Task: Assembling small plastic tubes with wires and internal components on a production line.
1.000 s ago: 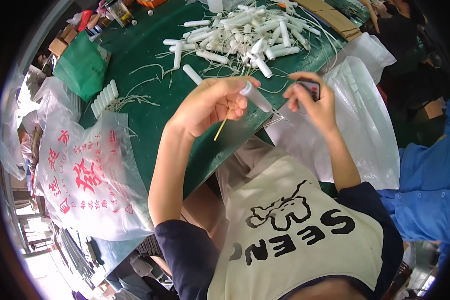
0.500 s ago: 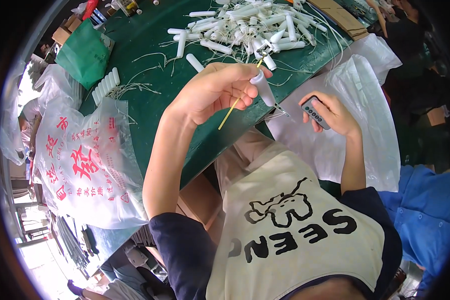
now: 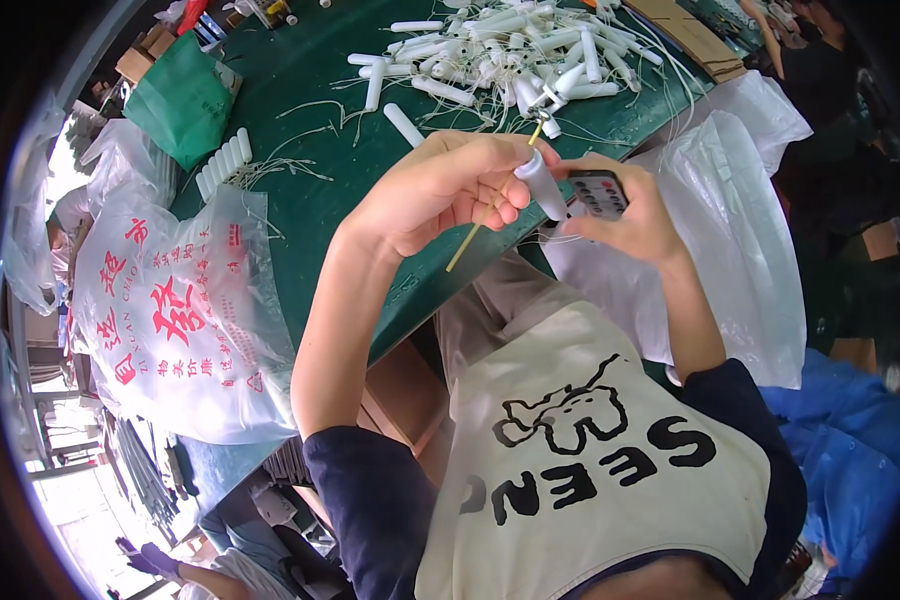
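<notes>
My left hand (image 3: 450, 190) is closed on a small white cylindrical tube (image 3: 541, 190), pinched at its upper end over the table's near edge. A thin yellow stick (image 3: 462, 248) also passes through these fingers, and a small white fitting (image 3: 547, 103) with metal parts shows near its top end. My right hand (image 3: 642, 212) grips a small dark remote control (image 3: 600, 193) with rows of buttons. The remote is right beside the tube's lower end; whether they touch I cannot tell.
A heap of white tubes (image 3: 510, 50) with thin wires covers the far side of the green table (image 3: 300, 80). Several more tubes (image 3: 224, 165) lie in a row at left, near a green bag (image 3: 180, 105) and a printed plastic bag (image 3: 180, 320). White plastic sheeting (image 3: 730, 230) hangs at right.
My right hand has brought the remote control leftward and up, close to the white tube. The left hand still holds the tube and stick, nearly in place.
</notes>
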### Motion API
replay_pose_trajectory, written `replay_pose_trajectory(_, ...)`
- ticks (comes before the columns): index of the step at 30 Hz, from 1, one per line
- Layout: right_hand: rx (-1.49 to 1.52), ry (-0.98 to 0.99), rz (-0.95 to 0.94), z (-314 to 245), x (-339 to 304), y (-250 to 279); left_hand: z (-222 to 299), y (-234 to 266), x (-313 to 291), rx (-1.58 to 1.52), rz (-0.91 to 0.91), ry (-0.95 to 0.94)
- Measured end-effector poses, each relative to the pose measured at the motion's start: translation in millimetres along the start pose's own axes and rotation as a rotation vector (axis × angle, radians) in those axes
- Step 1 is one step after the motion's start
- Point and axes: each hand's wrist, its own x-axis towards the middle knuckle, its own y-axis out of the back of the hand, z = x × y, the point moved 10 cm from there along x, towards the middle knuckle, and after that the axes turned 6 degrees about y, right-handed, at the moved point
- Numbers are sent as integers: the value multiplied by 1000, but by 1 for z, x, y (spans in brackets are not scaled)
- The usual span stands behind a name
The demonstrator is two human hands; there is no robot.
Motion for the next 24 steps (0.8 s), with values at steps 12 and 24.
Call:
replay_pose_trajectory(12, -169, -182, 299, 46, -31, 22, -12, 56, -14, 336, 341, -5)
replay_pose_trajectory(24, -518, 111, 457, -2, -21, 33, -8, 73, -17, 1406, 791, -168)
